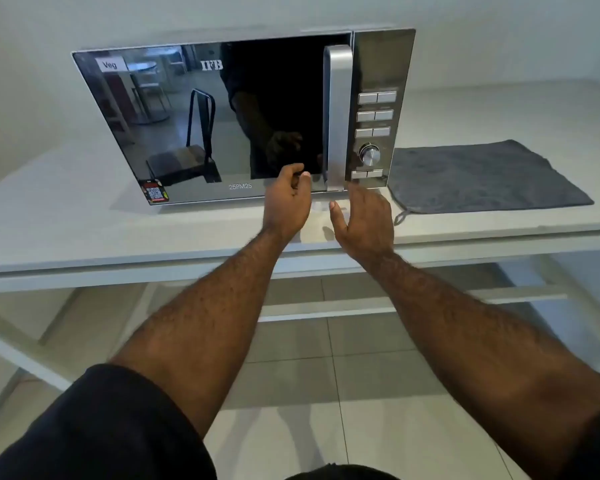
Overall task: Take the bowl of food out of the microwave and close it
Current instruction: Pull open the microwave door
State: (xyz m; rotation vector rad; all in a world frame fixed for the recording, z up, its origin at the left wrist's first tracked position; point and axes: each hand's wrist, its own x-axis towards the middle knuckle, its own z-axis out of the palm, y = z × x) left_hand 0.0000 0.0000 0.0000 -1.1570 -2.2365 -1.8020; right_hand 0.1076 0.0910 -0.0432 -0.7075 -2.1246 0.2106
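A silver microwave (194, 116) with a mirrored door stands on a white table (84, 230). Its door is closed, and a vertical silver handle (338, 116) runs down the door's right side. The bowl of food is not visible; the mirrored glass hides the inside. My left hand (286, 202) hovers at the door's lower edge, just left of the handle, fingers loosely curled and holding nothing. My right hand (364, 223) is below the handle and the control panel (374, 116), fingers apart, empty.
A grey cloth (482, 178) lies flat on the table right of the microwave. A wall stands behind the table. Tiled floor (326, 375) and the table's white crossbars show below its front edge.
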